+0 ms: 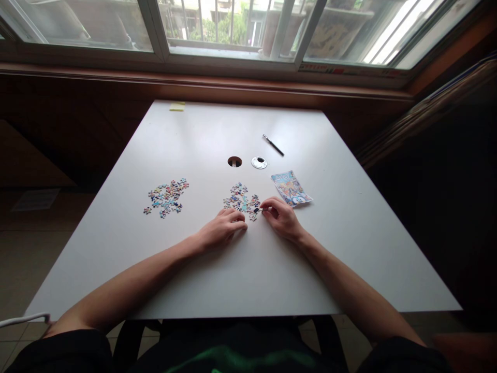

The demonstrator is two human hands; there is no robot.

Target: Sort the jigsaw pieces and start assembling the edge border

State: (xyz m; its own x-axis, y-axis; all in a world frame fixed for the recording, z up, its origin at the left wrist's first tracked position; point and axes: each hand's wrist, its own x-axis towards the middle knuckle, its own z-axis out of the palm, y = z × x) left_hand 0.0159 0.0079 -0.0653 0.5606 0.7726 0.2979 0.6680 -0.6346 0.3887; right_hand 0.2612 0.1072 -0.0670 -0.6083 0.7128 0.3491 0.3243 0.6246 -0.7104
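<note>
Small jigsaw puzzle pieces lie in a loose cluster at the middle of the white table, in front of both hands. My right hand is at the right edge of this cluster, thumb and forefinger pinched on a small dark puzzle piece. At the cluster's near left edge, my left hand rests on the table, its fingers loosely bent and a little apart from the thumb. Nothing shows in it. A colourful picture sheet lies just beyond my right hand.
A second pile of puzzle pieces lies to the left. Toward the back are a round cable hole, its metallic cover, a black pen and a yellow sticky note. The table stands below a window.
</note>
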